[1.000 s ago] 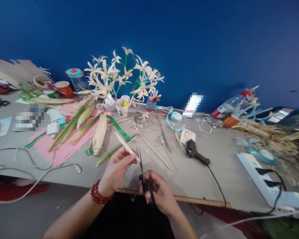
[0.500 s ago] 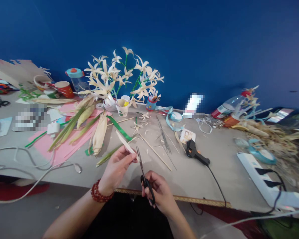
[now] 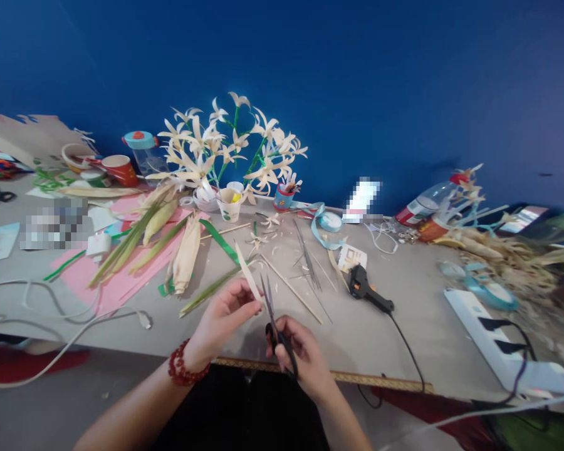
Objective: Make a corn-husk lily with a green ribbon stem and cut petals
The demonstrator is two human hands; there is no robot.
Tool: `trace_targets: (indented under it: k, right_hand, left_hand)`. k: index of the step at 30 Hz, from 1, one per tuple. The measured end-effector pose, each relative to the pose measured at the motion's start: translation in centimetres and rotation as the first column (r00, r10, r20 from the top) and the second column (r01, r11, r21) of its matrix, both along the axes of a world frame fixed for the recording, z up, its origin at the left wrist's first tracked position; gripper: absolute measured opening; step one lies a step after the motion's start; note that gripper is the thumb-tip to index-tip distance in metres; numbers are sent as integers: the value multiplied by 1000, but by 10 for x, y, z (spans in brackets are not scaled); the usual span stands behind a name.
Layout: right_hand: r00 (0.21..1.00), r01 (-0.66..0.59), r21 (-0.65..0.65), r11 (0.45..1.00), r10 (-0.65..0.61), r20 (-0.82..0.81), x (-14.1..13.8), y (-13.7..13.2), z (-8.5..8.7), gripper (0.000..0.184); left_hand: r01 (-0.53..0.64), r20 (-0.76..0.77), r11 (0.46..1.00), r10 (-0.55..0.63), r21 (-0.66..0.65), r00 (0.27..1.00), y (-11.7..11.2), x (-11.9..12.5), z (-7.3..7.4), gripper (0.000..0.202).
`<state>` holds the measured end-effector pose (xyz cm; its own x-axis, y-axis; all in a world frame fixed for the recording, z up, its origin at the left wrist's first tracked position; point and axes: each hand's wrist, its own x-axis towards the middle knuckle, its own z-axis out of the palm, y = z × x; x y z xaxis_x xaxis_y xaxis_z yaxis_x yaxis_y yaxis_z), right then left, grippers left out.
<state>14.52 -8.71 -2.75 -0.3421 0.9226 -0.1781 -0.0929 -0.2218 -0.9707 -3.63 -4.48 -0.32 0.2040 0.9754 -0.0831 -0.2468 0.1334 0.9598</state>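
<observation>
My left hand (image 3: 223, 319), with a red bead bracelet on its wrist, pinches the lower end of a pale, pointed husk strip (image 3: 247, 270) that sticks up and away from me. My right hand (image 3: 303, 357) grips the black handles of a pair of scissors (image 3: 273, 316). The blades point upward and meet the strip just beside my left fingertips. Both hands hover over the near edge of the grey table (image 3: 404, 326).
On the table lie corn husks (image 3: 181, 250) on pink paper, a bunch of husk flowers (image 3: 225, 147) in cups, a black glue gun (image 3: 369, 289) with its cord, thin sticks (image 3: 294, 288), ribbon rolls, a white power strip (image 3: 502, 341) at right and white cables (image 3: 51, 307) at left.
The husk strip has swung more upright and a little to the right. My right hand and the scissors have shifted slightly right, with the blades still at the strip.
</observation>
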Motion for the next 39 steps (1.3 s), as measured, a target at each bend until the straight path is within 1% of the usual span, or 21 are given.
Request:
trace_targets:
  k: [3,8,11,15,18,21,24,28,32,39]
  right_hand:
    - [999,-26,-16,1000,26,26,2,1,2,50]
    - [996,-61,-33,998,63,66,6,-1,1,55]
    - [993,-76,-22,997,78,88,8,-1,0,54]
    - [990,-88,-19,996,90,109,9,1,1,53]
    - [987,-85,-10,996,86,138,8,3,1,53]
    - [986,-83,1,997,82,147,8,5,0,51]
    - [989,-83,-20,996,85,119,8,5,-2,49]
    - [993,-72,-56,996,77,86,6,4,-3,49]
    - [994,-48,-89,995,56,94,4,2,-3,49]
    - [991,-38,-83,996,49,126,4,4,-7,46]
  left_hand:
    - [20,-127,998,-11,66,992,-1,-3,3,12]
    - [53,-307,991,-13,124,952,1,-9,6,23]
    - [118,-419,978,-36,173,907,2,-11,7,26]
    - [209,-498,962,-97,174,862,5,-14,11,27]
    - [242,-521,957,-124,163,844,7,-15,15,27]
    - [265,-516,952,-153,151,843,10,-17,17,28]
    - [284,-507,947,-173,149,844,11,-19,18,27]
    - [286,-511,944,-167,164,843,12,-19,19,25]
    - [272,-479,947,-161,172,863,13,-19,17,26]
    - [270,-446,950,-175,159,878,15,-19,13,26]
